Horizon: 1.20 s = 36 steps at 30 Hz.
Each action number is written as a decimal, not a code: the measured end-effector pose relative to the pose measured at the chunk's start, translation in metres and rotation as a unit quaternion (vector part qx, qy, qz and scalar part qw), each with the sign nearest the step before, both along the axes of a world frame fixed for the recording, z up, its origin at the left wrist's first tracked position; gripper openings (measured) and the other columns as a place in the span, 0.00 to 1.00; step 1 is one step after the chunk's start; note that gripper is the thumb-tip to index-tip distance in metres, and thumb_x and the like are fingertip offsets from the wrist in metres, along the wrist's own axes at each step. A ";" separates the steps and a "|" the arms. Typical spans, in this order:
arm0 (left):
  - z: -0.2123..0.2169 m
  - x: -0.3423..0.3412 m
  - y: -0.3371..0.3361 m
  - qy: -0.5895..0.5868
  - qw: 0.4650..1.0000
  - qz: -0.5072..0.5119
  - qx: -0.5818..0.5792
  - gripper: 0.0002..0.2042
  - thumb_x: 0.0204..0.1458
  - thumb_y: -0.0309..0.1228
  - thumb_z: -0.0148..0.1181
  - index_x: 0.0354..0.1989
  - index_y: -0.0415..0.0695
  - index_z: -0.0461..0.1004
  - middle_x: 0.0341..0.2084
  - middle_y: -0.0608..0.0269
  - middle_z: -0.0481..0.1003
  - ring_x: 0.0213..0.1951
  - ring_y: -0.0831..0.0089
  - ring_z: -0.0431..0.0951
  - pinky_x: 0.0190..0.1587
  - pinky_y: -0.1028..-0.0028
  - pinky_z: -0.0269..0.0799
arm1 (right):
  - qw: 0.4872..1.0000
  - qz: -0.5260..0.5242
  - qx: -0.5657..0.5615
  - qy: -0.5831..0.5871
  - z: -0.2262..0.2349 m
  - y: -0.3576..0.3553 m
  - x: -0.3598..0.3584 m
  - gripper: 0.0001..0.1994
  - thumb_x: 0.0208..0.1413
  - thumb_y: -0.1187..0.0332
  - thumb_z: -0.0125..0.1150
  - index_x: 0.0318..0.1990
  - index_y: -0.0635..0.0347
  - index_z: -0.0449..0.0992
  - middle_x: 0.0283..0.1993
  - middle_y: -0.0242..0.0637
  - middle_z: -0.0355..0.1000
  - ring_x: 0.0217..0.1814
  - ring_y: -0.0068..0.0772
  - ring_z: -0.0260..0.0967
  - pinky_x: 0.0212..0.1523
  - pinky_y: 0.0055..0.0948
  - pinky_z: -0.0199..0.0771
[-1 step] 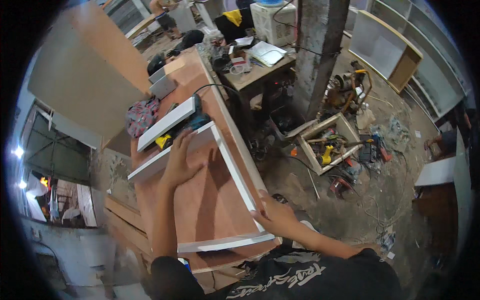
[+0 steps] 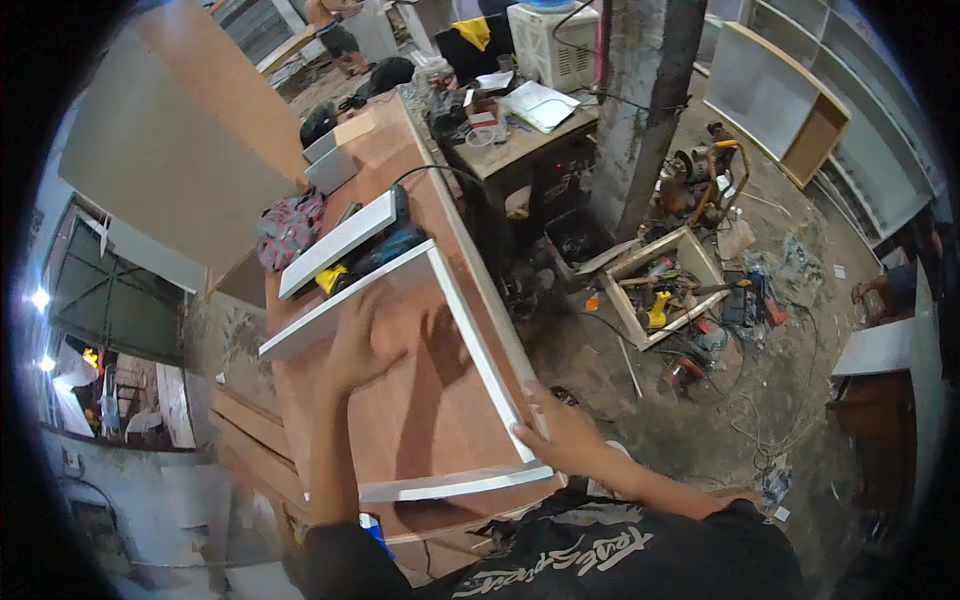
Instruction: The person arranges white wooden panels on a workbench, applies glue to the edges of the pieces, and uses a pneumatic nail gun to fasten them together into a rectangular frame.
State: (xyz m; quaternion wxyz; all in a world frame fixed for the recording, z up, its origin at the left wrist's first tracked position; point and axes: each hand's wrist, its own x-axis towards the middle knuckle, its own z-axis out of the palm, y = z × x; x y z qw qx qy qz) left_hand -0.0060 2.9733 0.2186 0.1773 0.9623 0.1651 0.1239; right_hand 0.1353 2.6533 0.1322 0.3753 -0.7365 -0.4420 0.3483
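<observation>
over brown bench (image 2: 465, 420), l hand (image 2: 355, 348) has fingers half-spread nr white frame (image 2: 471, 335), r hand (image 2: 572, 440) grips it.

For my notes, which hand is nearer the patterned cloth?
Left hand: across a white board from the cloth; the right hand is farther, by the white frame's right side.

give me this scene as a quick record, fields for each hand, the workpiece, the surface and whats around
left hand: open, near the far white board; contact unclear
right hand: thumb side against the right-hand strip, near its lower end
workpiece: white frame, three sides visible, lying flat
surface: reddish-brown work surface
beyond workpiece: loose white board, dark teal tool, patterned cloth
floor, right: wooden crate holding assorted tools
</observation>
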 end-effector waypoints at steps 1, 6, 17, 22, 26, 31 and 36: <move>0.019 -0.024 -0.023 0.065 0.997 0.021 -0.023 0.45 0.37 0.37 0.78 0.69 0.47 0.62 0.66 0.53 0.64 0.69 0.51 0.61 0.69 0.55 0.58 | 0.999 -0.012 0.037 -0.002 -0.007 -0.009 -0.002 0.37 0.60 0.49 0.60 0.70 0.60 0.57 0.59 0.55 0.72 0.59 0.61 0.72 0.61 0.50 0.70; -0.014 -0.167 -0.099 0.069 0.952 0.221 -0.201 0.36 0.39 0.36 0.78 0.60 0.45 0.71 0.61 0.54 0.70 0.65 0.52 0.66 0.67 0.56 0.61 | 0.993 0.066 0.087 0.037 -0.028 -0.049 -0.017 0.44 0.49 0.50 0.74 0.69 0.62 0.59 0.67 0.55 0.64 0.69 0.56 0.63 0.67 0.46 0.64; -0.165 -0.175 -0.238 -0.358 0.777 0.514 0.065 0.21 0.52 0.37 0.68 0.49 0.37 0.71 0.49 0.47 0.69 0.50 0.49 0.71 0.57 0.57 0.66 | 0.991 0.024 0.129 -0.003 -0.072 -0.068 -0.037 0.54 0.46 0.66 0.78 0.75 0.63 0.43 0.73 0.51 0.52 0.74 0.49 0.53 0.72 0.47 0.54; -0.184 -0.227 -0.235 -0.306 0.649 0.666 0.204 0.29 0.52 0.40 0.69 0.55 0.35 0.65 0.52 0.45 0.66 0.56 0.46 0.65 0.59 0.51 0.59 | 0.954 0.056 0.161 -0.247 -0.029 -0.058 -0.050 0.47 0.49 0.56 0.75 0.71 0.65 0.53 0.73 0.54 0.50 0.75 0.57 0.48 0.70 0.50 0.53; -0.223 -0.320 -0.210 -0.306 0.350 0.884 0.054 0.41 0.48 0.45 0.74 0.63 0.32 0.58 0.57 0.44 0.63 0.63 0.51 0.59 0.64 0.53 0.57 | 0.920 0.146 0.195 -0.307 -0.009 -0.011 -0.085 0.41 0.48 0.56 0.75 0.66 0.64 0.62 0.70 0.56 0.55 0.73 0.62 0.50 0.70 0.54 0.53; -0.252 -0.373 -0.209 -0.632 0.279 0.666 -0.283 0.36 0.53 0.39 0.73 0.61 0.28 0.61 0.52 0.48 0.73 0.53 0.64 0.74 0.57 0.66 0.72 | 0.908 0.273 0.083 -0.308 0.008 0.059 -0.157 0.40 0.45 0.59 0.74 0.65 0.64 0.64 0.65 0.57 0.62 0.69 0.60 0.57 0.69 0.56 0.54; -0.244 -0.372 -0.205 -0.675 0.302 0.605 -0.294 0.22 0.59 0.35 0.67 0.57 0.38 0.67 0.48 0.52 0.78 0.45 0.71 0.80 0.47 0.71 0.79 | 0.904 0.255 0.006 -0.344 -0.017 0.066 -0.187 0.37 0.49 0.58 0.69 0.66 0.58 0.65 0.62 0.50 0.68 0.65 0.53 0.64 0.63 0.55 0.61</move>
